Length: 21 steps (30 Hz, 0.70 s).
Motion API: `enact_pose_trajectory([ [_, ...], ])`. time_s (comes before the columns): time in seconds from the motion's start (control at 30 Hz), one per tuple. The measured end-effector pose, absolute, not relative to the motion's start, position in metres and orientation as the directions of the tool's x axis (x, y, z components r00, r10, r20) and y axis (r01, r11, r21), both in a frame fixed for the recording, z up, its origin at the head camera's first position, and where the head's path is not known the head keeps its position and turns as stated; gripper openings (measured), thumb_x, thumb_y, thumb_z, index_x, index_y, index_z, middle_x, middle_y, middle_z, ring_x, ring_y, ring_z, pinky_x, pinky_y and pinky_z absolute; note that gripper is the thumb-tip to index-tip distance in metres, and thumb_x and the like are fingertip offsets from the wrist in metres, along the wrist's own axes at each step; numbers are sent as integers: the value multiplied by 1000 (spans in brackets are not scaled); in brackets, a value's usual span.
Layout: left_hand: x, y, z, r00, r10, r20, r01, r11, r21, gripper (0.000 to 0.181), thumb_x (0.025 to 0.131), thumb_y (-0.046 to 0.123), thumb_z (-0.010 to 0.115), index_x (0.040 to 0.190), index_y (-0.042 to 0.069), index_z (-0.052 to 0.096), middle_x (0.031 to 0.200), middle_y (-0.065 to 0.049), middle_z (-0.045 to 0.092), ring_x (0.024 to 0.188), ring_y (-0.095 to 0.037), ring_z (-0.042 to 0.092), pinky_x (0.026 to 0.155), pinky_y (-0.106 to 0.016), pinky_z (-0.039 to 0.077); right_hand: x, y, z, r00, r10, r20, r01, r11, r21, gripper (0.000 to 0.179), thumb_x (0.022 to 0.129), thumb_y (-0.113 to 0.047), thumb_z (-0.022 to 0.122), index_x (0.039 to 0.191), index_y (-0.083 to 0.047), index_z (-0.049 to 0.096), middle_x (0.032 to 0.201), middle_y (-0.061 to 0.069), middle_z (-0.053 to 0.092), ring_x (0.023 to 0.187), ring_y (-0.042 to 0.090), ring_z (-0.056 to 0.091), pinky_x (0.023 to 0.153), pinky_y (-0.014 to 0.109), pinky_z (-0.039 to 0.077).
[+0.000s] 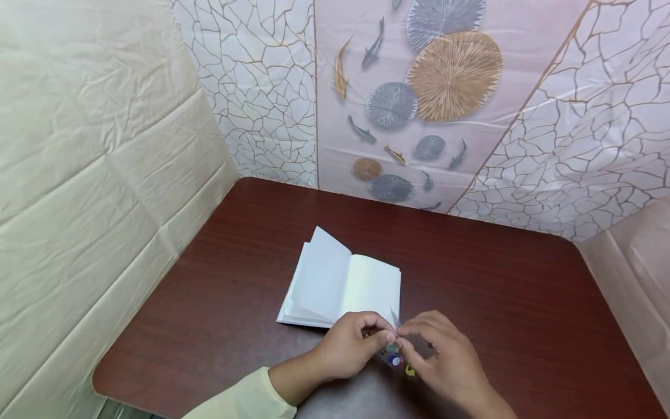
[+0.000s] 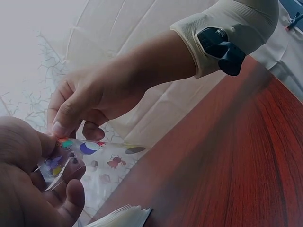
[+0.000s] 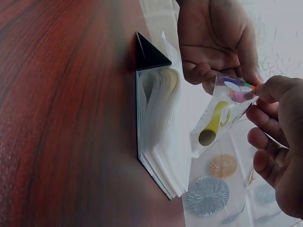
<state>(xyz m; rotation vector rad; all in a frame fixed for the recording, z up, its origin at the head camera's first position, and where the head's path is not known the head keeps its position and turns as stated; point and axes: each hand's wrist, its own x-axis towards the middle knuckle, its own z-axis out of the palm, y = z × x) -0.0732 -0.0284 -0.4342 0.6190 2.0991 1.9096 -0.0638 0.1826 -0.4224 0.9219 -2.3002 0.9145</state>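
Observation:
Both hands meet just in front of an open notebook (image 1: 369, 285) with blank white pages. Between them is a clear plastic sheet (image 3: 220, 116) printed with small colourful pictures, a yellow one and a purple one among them. My left hand (image 1: 350, 346) pinches the sheet's edge between thumb and forefinger. From the other side my right hand (image 1: 447, 358) pinches it close by, the fingertips of both hands almost together. A thin pale sliver (image 1: 395, 317) stands up above the fingertips. In the left wrist view, more printed pictures show on the hanging part of the sheet.
The notebook lies on a dark red-brown table (image 1: 497, 279), one left page lifted. Behind the table hangs a cloth (image 1: 387, 145) with fish and round leaf patterns. A cream cloth (image 1: 104, 174) covers the left side. A dark device (image 2: 220, 47) is strapped over the right sleeve.

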Motion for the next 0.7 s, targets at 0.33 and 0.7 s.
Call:
enact_pose_trajectory([
  [0.33,-75,-29,-436,-861,488,144,223,107,969,11,101,18,67,98,14,76,90,12,73,89,-1,65,82,-22,52,-66,185,-425,-666,-435,606,-744,443,-500,10,96,-28,74,93,-19,75,92,-9,69,82,8,61,65,15,45],
  [0.7,-73,-27,-436,-848,508,148,290,212,933,11,99,26,69,93,19,76,88,18,68,80,4,59,74,-18,50,-68,188,-433,-670,-456,585,-741,381,-552,38,73,12,77,86,-23,67,86,-11,63,74,4,54,59,16,44],
])
